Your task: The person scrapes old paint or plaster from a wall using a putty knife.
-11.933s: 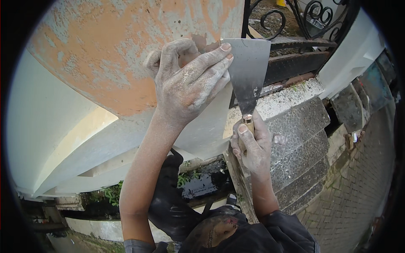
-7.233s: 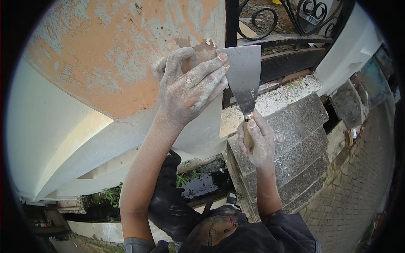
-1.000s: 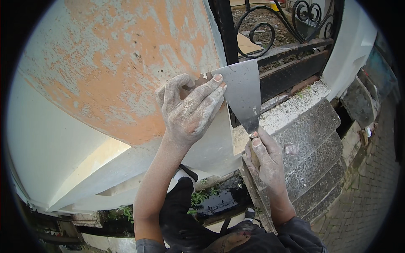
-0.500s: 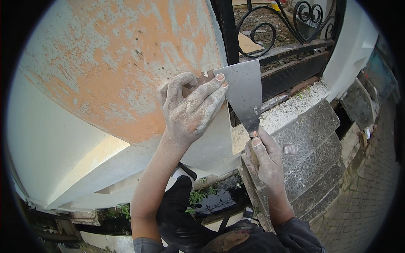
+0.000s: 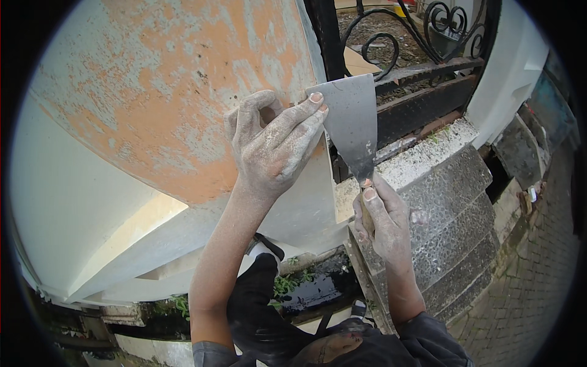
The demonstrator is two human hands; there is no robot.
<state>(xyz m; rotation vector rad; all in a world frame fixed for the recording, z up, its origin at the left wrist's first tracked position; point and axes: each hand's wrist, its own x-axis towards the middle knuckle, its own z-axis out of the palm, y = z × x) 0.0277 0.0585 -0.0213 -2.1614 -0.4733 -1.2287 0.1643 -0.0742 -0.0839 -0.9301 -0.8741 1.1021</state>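
Observation:
My right hand [image 5: 388, 223] grips a wide putty knife by its handle, low on the right. Its flat grey steel blade [image 5: 351, 116] points up, wide edge uppermost, with light specks near the neck. My left hand [image 5: 272, 140], coated in pale dust, has two fingertips pressed together on the blade's upper left edge, while its other fingers curl inward. The far side of that grip is hidden. Behind the left hand stands a curved wall [image 5: 189, 122] with orange and pale grey patches of worn paint. A small brown spot shows beside the fingers at the wall's edge.
A black iron gate [image 5: 422, 101] with scrollwork stands just right of the wall. Below it, a grey pebbled step slab [image 5: 446, 214] slopes beside a brick pavement [image 5: 526, 269]. A dark ditch [image 5: 324, 290] with green weeds lies beneath my arms, near my feet.
Both hands and the putty knife have moved slightly upward and a little left together. The grip on the handle looks the same, and the fingertips still touch the blade.

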